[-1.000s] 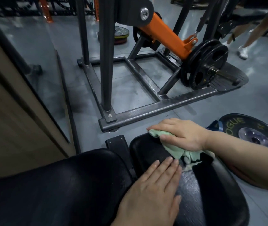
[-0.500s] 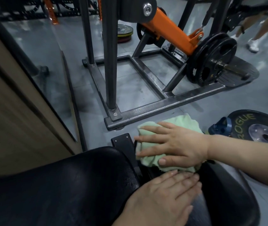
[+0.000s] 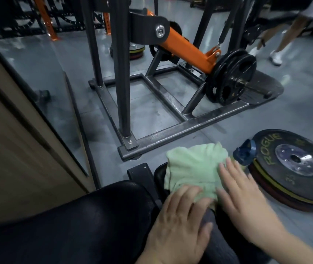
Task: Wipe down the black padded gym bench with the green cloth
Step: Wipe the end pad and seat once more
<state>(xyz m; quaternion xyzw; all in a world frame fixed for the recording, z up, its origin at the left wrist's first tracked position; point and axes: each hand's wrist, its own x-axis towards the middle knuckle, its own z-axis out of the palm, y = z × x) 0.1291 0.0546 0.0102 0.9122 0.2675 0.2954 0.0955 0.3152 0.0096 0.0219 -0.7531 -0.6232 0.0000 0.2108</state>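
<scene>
The green cloth (image 3: pixel 193 166) lies spread over the far end of the black padded gym bench (image 3: pixel 87 221), hanging past the pad's edge. The left hand (image 3: pixel 180 227) lies flat with relaxed fingers, its fingertips on the cloth's near edge, grasping nothing; the right hand (image 3: pixel 241 193) rests beside it, fingers straight on the cloth's right side. A Rogue weight plate (image 3: pixel 292 168) lies on the floor just right of the bench.

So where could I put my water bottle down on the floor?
Bare grey floor lies between the mirror wall and the machine frame, and inside the frame's rectangle. Beside the green cloth it's crowded: weight plates and a blue collar.
</scene>
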